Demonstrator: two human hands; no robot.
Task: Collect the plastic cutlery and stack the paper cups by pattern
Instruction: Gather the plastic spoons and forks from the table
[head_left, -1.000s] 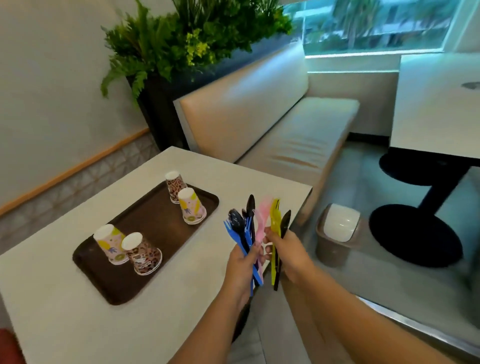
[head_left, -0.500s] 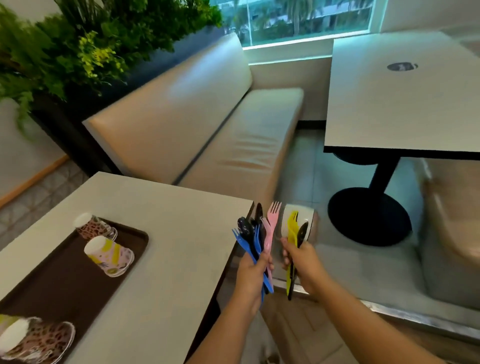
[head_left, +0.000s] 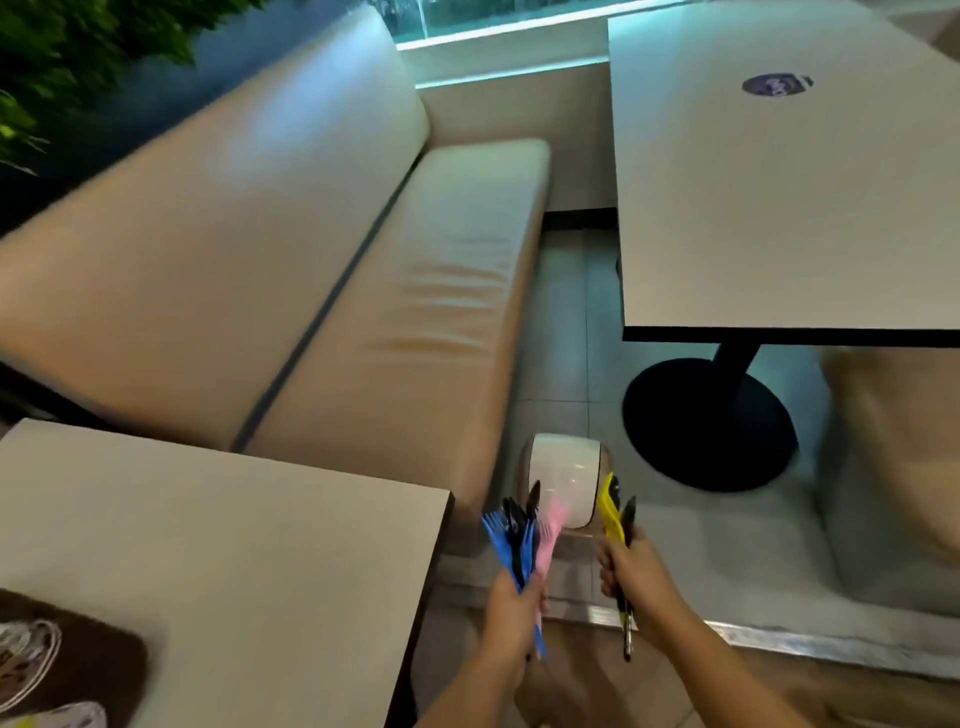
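My left hand (head_left: 511, 616) grips a bunch of plastic cutlery (head_left: 514, 535): blue, black and pink pieces fanned upward. In my right hand (head_left: 631, 577) are a yellow piece and a black piece of cutlery (head_left: 615, 514). Both hands hang past the right edge of the white table (head_left: 234, 545), just in front of a small bin with a white swing lid (head_left: 563, 480) on the floor. At the lower left corner, the brown tray (head_left: 98, 660) carries two patterned paper cups (head_left: 26, 660), mostly cut off by the frame edge.
A beige bench seat (head_left: 405, 322) runs along the wall behind the table. A second white table (head_left: 779, 182) on a black pedestal base (head_left: 711, 421) stands at the right. Green plants (head_left: 62, 47) fill the upper left. Tiled floor lies between the tables.
The view has swung right and down, so the tray and cups slid to the lower left corner. Both hands with the cutlery moved off the table towards the floor bin and drew apart.
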